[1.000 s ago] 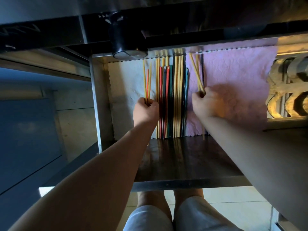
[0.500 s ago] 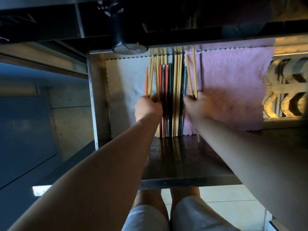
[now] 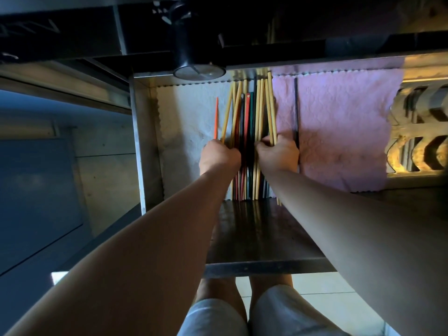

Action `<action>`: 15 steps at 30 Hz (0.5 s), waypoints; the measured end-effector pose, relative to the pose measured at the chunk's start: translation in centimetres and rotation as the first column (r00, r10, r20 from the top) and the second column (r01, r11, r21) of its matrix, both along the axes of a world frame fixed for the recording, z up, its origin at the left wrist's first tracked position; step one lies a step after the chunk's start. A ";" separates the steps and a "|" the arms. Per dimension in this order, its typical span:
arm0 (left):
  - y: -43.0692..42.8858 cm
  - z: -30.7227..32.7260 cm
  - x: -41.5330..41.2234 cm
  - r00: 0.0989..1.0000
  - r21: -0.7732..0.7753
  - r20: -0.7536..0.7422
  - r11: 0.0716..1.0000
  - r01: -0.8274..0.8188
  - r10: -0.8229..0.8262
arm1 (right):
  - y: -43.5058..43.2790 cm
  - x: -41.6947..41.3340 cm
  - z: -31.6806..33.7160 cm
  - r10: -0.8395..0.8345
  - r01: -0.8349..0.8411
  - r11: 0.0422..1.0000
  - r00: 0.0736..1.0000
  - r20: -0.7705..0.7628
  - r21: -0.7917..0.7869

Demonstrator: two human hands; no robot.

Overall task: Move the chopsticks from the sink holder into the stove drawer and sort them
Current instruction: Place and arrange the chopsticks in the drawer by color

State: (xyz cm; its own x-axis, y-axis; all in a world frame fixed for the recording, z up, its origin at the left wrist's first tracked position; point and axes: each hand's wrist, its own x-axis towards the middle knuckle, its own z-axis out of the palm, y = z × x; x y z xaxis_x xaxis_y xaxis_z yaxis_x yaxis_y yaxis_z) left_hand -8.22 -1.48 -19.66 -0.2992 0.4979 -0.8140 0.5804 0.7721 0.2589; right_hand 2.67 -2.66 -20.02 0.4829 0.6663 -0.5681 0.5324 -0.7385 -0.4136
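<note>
Several chopsticks (image 3: 248,132) in yellow, red, dark green and black lie lengthwise in a tight row in the open metal drawer (image 3: 140,141). My left hand (image 3: 218,157) is closed on an orange chopstick (image 3: 216,117) and yellow ones at the row's left side. At the row's right side my right hand (image 3: 278,154) grips a few yellow chopsticks (image 3: 271,110), fanned slightly. A single black chopstick (image 3: 296,112) lies alone on the pink cloth (image 3: 344,127), touching my right hand's outer edge.
A white cloth (image 3: 186,122) lines the drawer's left half. A black stove knob (image 3: 194,49) hangs above the drawer's back edge. The drawer's dark steel front (image 3: 261,234) lies near me. A carved grille (image 3: 421,132) stands at right, tiled floor below.
Both hands moved inward toward the middle row, bringing their held chopsticks against it. The yellow pair in my right hand shifted left off the pink cloth; the black chopstick stays alone.
</note>
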 end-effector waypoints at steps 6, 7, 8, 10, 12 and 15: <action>-0.1 -0.6 -0.5 0.999 -0.009 0.026 0.999 -0.038 0.039 | 0.1 0.4 0.1 -0.006 0.005 1.000 0.999 -0.043 -0.012; -0.1 -0.5 -0.6 0.998 -0.003 0.033 0.999 -0.050 0.051 | 0.0 0.4 0.1 -0.009 0.008 1.000 0.999 -0.050 -0.013; -0.2 -0.4 -0.8 0.997 0.003 0.043 0.998 -0.059 0.059 | 0.0 0.4 0.1 -0.011 0.010 1.000 0.999 -0.050 -0.017; -0.3 -0.1 -1.0 0.995 0.026 0.069 0.997 -0.074 0.072 | 0.1 0.4 0.2 -0.029 0.028 0.999 0.998 -0.049 -0.032; -0.5 0.4 -1.3 0.993 0.054 0.088 0.995 -0.087 0.082 | 0.3 0.2 0.1 -0.048 0.046 0.997 0.998 -0.034 -0.058; -0.9 0.6 -1.7 0.988 0.096 0.106 0.988 -0.124 0.113 | 0.8 -0.2 0.1 -0.057 0.055 0.993 0.998 -0.015 -0.100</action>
State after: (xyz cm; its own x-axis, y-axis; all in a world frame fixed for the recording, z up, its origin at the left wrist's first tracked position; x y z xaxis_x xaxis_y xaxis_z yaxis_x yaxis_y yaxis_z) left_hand -9.93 -2.37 -19.07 -0.2806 0.5459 -0.7894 0.4535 0.8003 0.3922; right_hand 2.45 -1.88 -19.94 0.5073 0.5782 -0.6390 0.4825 -0.8049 -0.3453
